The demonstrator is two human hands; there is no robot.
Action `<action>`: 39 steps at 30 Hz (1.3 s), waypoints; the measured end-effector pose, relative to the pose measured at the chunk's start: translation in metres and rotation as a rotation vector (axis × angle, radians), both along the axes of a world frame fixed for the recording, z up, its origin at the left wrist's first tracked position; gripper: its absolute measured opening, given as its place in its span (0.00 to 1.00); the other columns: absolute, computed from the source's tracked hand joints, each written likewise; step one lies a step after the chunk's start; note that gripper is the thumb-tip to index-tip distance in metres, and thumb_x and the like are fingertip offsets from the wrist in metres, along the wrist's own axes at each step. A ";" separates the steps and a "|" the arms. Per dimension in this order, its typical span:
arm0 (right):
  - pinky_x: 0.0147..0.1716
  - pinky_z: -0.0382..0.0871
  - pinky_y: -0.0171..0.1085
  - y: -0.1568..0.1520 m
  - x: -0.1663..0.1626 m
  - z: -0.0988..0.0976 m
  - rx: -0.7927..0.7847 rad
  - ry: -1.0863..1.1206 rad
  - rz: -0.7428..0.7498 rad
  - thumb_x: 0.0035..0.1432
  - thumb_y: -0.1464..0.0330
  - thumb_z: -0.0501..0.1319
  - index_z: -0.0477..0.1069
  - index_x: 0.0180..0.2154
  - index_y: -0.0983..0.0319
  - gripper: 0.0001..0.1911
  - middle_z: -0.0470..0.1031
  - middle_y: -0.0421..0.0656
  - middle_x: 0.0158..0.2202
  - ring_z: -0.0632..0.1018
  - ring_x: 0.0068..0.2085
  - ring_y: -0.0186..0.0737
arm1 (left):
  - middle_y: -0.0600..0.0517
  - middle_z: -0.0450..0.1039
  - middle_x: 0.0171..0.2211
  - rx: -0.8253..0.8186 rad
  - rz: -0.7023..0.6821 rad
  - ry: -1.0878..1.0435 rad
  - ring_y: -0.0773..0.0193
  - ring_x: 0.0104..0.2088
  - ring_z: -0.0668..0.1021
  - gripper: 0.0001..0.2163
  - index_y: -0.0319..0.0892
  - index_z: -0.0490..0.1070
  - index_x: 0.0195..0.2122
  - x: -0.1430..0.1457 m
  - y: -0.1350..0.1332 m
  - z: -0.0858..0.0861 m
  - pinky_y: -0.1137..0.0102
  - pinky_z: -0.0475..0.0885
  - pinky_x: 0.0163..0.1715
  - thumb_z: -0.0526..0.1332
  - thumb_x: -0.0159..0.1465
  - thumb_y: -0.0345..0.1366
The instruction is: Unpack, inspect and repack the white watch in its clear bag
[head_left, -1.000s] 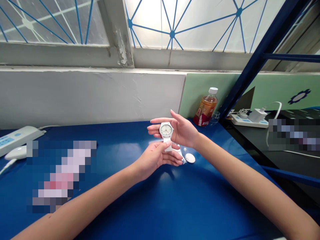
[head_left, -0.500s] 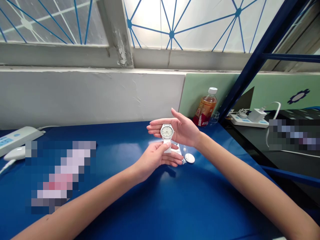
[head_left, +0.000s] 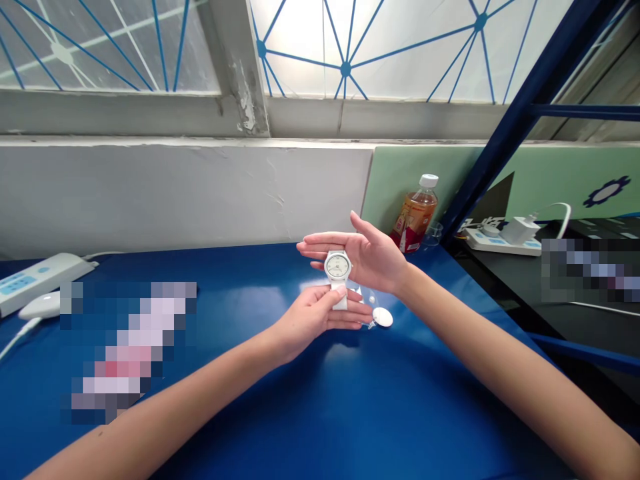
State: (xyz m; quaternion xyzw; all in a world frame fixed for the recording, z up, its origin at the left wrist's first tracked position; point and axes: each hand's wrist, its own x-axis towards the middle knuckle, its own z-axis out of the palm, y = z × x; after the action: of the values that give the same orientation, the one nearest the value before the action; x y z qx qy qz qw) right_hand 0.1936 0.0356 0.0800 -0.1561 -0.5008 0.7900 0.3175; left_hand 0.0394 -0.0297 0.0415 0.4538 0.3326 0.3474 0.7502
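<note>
A white wristwatch (head_left: 338,266) with a round pale dial faces me above the blue table. My left hand (head_left: 320,312) pinches its lower strap between the thumb and the fingers, which stretch out to the right. Just behind the watch, my right hand (head_left: 375,260) is open, palm toward me, fingers pointing left and thumb up. Whether the right palm touches the watch I cannot tell. Beyond the left fingertips lie a white disc (head_left: 383,317) and a clear plastic piece, partly hidden by the hand.
At the back right of the blue table (head_left: 320,413) stands a drink bottle (head_left: 416,217) with a white cap. Power strips lie at the far left (head_left: 45,280) and far right (head_left: 503,241). A blurred-out object (head_left: 140,340) rests left of my forearm. A blue metal frame (head_left: 500,143) rises on the right.
The view has shifted slightly. My left fingers lie a little straighter under the strap, and the watch is tilted slightly more. The grip on the strap is the same.
</note>
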 end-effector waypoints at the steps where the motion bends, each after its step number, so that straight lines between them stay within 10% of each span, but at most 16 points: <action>1: 0.61 0.59 0.46 0.000 0.000 0.000 -0.010 0.012 0.012 0.67 0.47 0.40 0.76 0.48 0.64 0.35 0.73 0.50 0.57 0.71 0.60 0.47 | 0.32 0.79 0.42 -0.003 -0.007 -0.002 0.44 0.45 0.81 0.17 0.31 0.73 0.42 0.000 0.000 0.000 0.54 0.73 0.49 0.63 0.65 0.44; 24: 0.59 0.62 0.44 0.000 -0.001 -0.002 0.012 -0.002 0.027 0.68 0.50 0.43 0.76 0.47 0.63 0.32 0.77 0.49 0.52 0.75 0.55 0.45 | 0.33 0.79 0.41 -0.039 0.038 -0.084 0.45 0.45 0.81 0.10 0.30 0.73 0.42 -0.001 0.002 0.003 0.52 0.71 0.52 0.59 0.65 0.33; 34: 0.39 0.71 0.37 0.000 0.001 0.007 0.177 -0.209 -0.585 0.60 0.66 0.59 0.77 0.39 0.63 0.10 0.76 0.43 0.32 0.77 0.35 0.36 | 0.36 0.80 0.41 0.002 0.250 -0.047 0.50 0.42 0.83 0.08 0.31 0.73 0.41 -0.011 0.016 0.012 0.58 0.75 0.48 0.56 0.64 0.29; 39: 0.24 0.64 0.34 -0.023 0.013 -0.007 0.251 -0.377 -0.587 0.59 0.63 0.59 0.74 0.43 0.64 0.13 0.67 0.35 0.22 0.67 0.21 0.30 | 0.40 0.80 0.38 0.124 0.281 0.057 0.53 0.37 0.84 0.08 0.32 0.73 0.40 -0.012 0.019 0.003 0.58 0.77 0.45 0.59 0.63 0.31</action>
State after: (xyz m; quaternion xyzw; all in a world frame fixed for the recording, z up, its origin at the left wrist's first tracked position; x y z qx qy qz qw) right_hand 0.2061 0.0130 0.0728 -0.3959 -0.5772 0.5551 0.4494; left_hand 0.0277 -0.0109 0.0446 0.4578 0.3919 0.4557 0.6551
